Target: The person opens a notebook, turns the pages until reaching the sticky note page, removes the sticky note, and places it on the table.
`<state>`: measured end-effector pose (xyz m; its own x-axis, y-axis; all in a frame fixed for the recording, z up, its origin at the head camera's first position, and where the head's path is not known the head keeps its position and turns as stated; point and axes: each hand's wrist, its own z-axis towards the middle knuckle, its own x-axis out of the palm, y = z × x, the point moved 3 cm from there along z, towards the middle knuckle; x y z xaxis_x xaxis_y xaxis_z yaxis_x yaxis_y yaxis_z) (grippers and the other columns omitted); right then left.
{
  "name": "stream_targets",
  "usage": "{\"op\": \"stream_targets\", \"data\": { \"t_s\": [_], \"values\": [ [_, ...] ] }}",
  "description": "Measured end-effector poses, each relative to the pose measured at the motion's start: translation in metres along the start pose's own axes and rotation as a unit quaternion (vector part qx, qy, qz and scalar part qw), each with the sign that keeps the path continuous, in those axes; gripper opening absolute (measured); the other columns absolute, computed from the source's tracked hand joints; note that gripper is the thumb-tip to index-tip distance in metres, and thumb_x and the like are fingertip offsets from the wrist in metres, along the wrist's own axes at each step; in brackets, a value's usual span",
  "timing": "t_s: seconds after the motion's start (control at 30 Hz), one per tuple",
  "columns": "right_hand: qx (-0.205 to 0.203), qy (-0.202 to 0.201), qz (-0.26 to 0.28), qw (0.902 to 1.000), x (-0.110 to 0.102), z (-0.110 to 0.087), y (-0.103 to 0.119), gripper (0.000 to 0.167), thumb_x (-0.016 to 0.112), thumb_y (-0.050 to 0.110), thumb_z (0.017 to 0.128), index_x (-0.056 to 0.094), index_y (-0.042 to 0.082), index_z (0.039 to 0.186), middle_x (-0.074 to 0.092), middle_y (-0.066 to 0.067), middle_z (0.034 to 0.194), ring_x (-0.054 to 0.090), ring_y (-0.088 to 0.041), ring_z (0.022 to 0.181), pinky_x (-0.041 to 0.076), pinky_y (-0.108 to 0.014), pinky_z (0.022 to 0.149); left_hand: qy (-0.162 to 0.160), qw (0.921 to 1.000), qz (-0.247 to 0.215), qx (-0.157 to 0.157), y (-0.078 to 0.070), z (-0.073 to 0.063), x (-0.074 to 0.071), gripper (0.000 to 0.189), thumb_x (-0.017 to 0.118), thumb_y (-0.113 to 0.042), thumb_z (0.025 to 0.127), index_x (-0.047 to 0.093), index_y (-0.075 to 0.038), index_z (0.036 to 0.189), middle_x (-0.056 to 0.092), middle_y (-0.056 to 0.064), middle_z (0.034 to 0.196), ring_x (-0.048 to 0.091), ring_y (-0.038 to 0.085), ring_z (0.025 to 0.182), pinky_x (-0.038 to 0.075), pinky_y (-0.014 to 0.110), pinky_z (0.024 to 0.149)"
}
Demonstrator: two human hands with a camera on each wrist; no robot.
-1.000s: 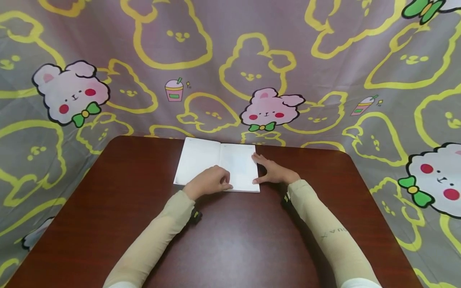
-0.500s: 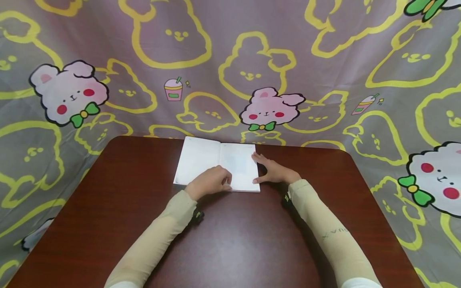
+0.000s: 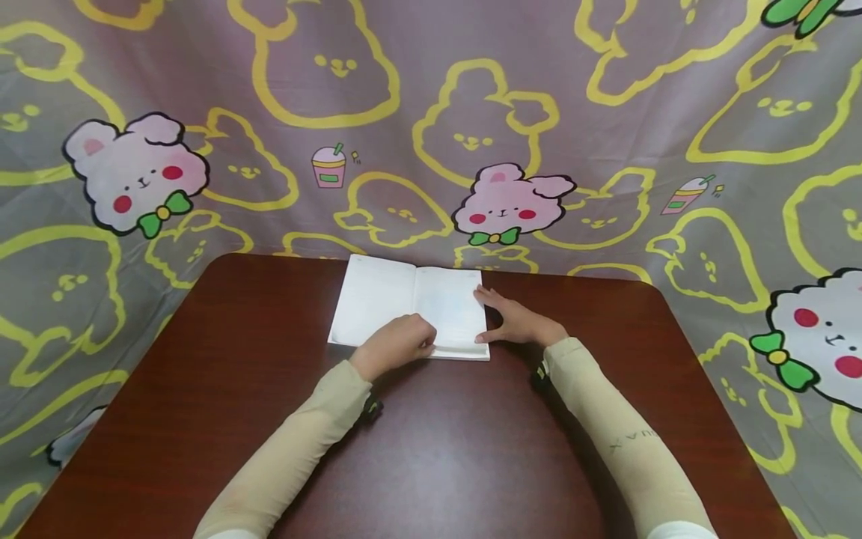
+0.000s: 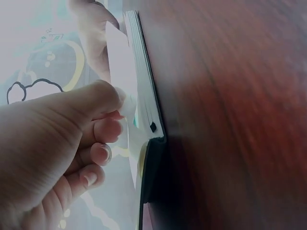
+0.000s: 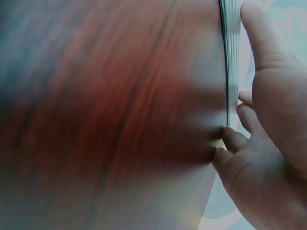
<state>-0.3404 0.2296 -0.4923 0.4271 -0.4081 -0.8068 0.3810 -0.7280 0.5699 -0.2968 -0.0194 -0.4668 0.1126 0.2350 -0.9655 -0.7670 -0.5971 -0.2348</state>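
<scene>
An open book (image 3: 374, 299) with near-blank white pages lies at the far side of the table. My left hand (image 3: 397, 343) is over its lower edge near the middle fold. In the left wrist view, the thumb and forefinger of the left hand (image 4: 72, 129) pinch a page (image 4: 120, 62), which stands up off the page block (image 4: 142, 72). Beneath that block shows a dark cover (image 4: 154, 167). At the book's right edge is my right hand (image 3: 517, 322), thumb and fingers spread along the side. The right wrist view has its thumb tip (image 5: 249, 12) at the page edges.
The reddish-brown wooden table (image 3: 431, 449) reaches back to a curtain (image 3: 377, 105) printed with yellow outlines and rabbit faces. Small dark wrist cameras (image 3: 373, 406) sit under the sleeves. The book's far edge is close to the curtain.
The left hand's fingers have curled in over the lower edge, and the page's bottom edge now stands apart from the block. The right hand keeps its place at the right side.
</scene>
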Motion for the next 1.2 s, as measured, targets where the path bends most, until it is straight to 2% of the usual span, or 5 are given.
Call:
{"op": "stream_targets", "data": {
  "t_s": [0.3, 0.5, 0.83, 1.0, 1.2],
  "values": [
    [-0.015, -0.013, 0.009, 0.9997, -0.001, -0.005, -0.001, 0.106, 0.086, 0.034, 0.082, 0.023, 0.001, 0.161, 0.016, -0.017, 0.169, 0.011, -0.037, 0.157, 0.02, -0.055, 0.123, -0.032, 0.9994, 0.013, 0.005, 0.0, -0.012, -0.01, 0.025, 0.07, -0.004, 0.085, 0.059, -0.013, 0.064, 0.057, -0.003, 0.061, 0.049, 0.014, 0.057, 0.048, 0.034, 0.059],
    [-0.011, -0.02, 0.011, 0.9997, -0.001, -0.007, -0.005, 0.107, 0.086, 0.036, 0.081, 0.023, 0.003, 0.161, 0.016, -0.016, 0.169, 0.013, -0.036, 0.157, 0.021, -0.054, 0.123, -0.063, 0.9976, 0.028, 0.006, 0.007, -0.024, -0.015, 0.028, 0.07, -0.005, 0.082, 0.055, -0.015, 0.061, 0.047, -0.006, 0.057, 0.044, 0.013, 0.056, 0.046, 0.033, 0.057],
    [-0.02, -0.007, -0.006, 0.9998, 0.004, 0.002, 0.001, 0.112, 0.086, 0.038, 0.081, 0.017, 0.0, 0.161, 0.013, -0.018, 0.17, 0.01, -0.037, 0.157, 0.02, -0.055, 0.123, -0.092, 0.9949, 0.036, -0.019, 0.009, -0.036, -0.019, 0.024, 0.069, -0.009, 0.082, 0.057, -0.015, 0.062, 0.049, -0.004, 0.058, 0.046, 0.014, 0.057, 0.046, 0.032, 0.057],
    [-0.009, -0.001, -0.017, 0.9998, 0.004, 0.002, 0.005, 0.113, 0.086, 0.038, 0.081, 0.016, 0.0, 0.161, 0.012, -0.018, 0.17, 0.01, -0.038, 0.156, 0.019, -0.056, 0.123, -0.121, 0.9916, -0.001, -0.045, 0.009, -0.039, -0.021, 0.018, 0.069, -0.009, 0.08, 0.062, -0.013, 0.065, 0.051, -0.005, 0.059, 0.046, 0.013, 0.058, 0.045, 0.03, 0.056],
    [-0.006, -0.002, -0.024, 0.9997, 0.004, 0.004, 0.005, 0.112, 0.085, 0.039, 0.081, 0.017, -0.001, 0.161, 0.012, -0.02, 0.169, 0.011, -0.039, 0.156, 0.018, -0.058, 0.123, -0.177, 0.9792, -0.067, -0.072, 0.015, -0.041, -0.022, 0.018, 0.067, -0.007, 0.079, 0.062, -0.011, 0.062, 0.046, -0.007, 0.054, 0.039, 0.009, 0.054, 0.035, 0.024, 0.05]
  ]
}}
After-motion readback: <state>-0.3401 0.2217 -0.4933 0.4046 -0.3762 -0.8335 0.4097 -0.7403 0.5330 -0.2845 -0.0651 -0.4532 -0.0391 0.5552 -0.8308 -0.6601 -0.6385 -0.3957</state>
